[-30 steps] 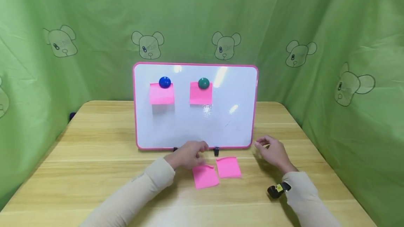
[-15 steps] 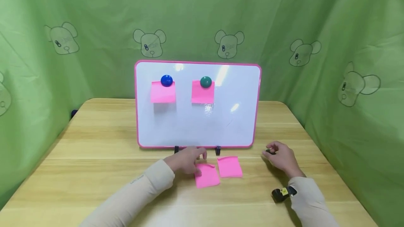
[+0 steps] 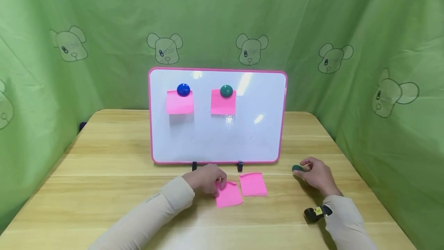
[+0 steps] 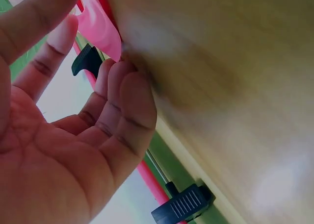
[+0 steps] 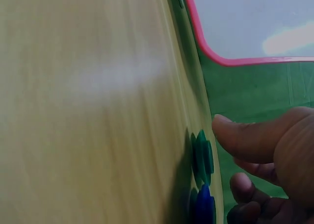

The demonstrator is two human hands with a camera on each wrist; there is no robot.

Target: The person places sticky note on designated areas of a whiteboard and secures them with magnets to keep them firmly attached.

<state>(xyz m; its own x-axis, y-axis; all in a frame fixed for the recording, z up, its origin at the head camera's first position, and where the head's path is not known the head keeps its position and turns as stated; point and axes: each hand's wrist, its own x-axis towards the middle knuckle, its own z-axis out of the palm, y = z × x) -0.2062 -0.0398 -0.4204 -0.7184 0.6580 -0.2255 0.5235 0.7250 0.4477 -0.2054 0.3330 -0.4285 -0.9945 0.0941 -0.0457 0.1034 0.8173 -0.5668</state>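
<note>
My left hand (image 3: 209, 179) is at the upper left of a pink sticky note (image 3: 229, 198) on the table, fingers bent around its curled top edge. In the left wrist view the thumb and index finger stand apart beside the pink note (image 4: 100, 25). A second pink sticky note (image 3: 253, 185) lies to its right. My right hand (image 3: 319, 174) is beside a green round magnet (image 3: 297, 168), thumb and fingers spread. The right wrist view shows the green magnet (image 5: 201, 158) and a blue magnet (image 5: 204, 207) on the table, with the thumb tip close to the green one.
A pink-framed whiteboard (image 3: 256, 138) stands upright on black feet (image 3: 240, 166) at the table's middle. On it a blue magnet (image 3: 183, 90) and a green magnet (image 3: 226, 91) each hold a pink note. A green curtain (image 3: 215, 3) surrounds the wooden table (image 3: 114, 188).
My right hand has moved right and nearer, away from the board's corner, and the green magnet beside it now shows. My left hand has lowered onto the left loose note's top edge.
</note>
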